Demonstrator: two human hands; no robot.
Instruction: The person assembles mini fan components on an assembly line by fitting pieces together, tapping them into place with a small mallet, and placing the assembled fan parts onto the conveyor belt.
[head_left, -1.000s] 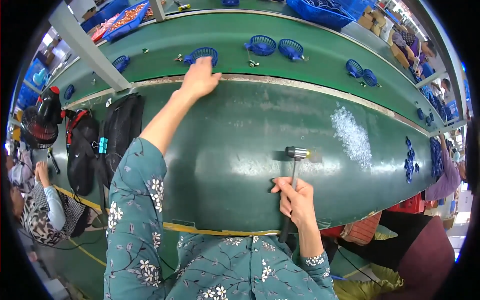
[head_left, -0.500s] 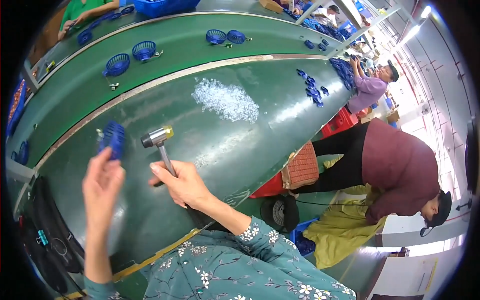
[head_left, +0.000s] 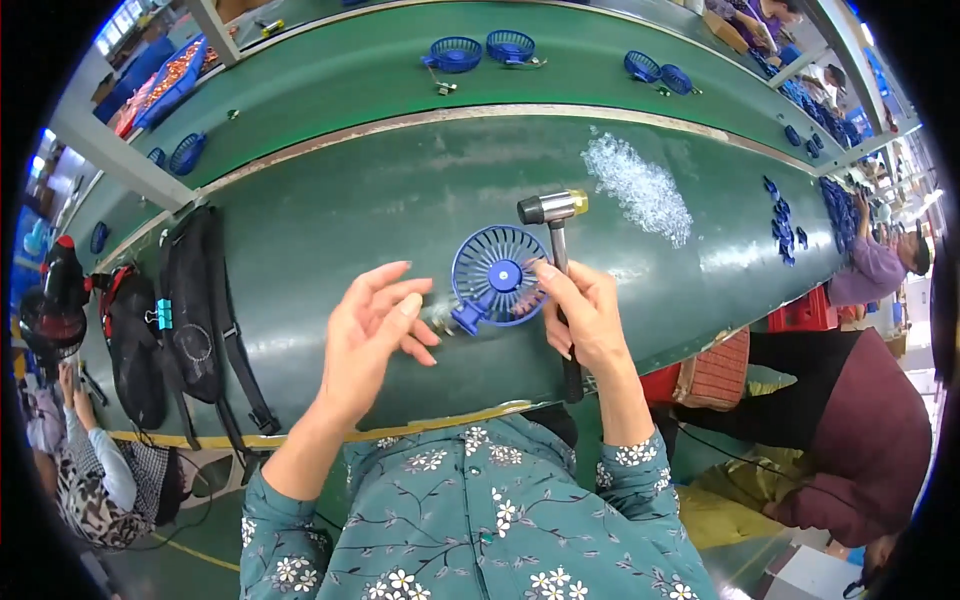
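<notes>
A round blue fan cage [head_left: 503, 275] with a slotted face and a short stem lies on the green worktable in front of me. My right hand [head_left: 592, 320] is closed round the handle of a mallet [head_left: 556, 225], which has a metal head with one black and one yellow end. The thumb and forefinger of that hand reach the cage's right rim. To the left of the cage, my left hand [head_left: 370, 335] is open, fingers spread and holding nothing. A small pale part [head_left: 440, 320] shows by the stem, partly behind the left fingertips.
Clear plastic pieces [head_left: 640, 190] lie heaped at the right, with small blue parts [head_left: 782, 225] farther along. A black backpack [head_left: 190, 310] rests at the left. More fan cages [head_left: 455, 55] sit on the belt [head_left: 350, 100] beyond the divider. A person in maroon [head_left: 860, 430] bends at right.
My view has swung left. The fan cage, at my left fingers before, now lies before me by my right fingertips, and the left hand is off it. The mallet remains in my right hand.
</notes>
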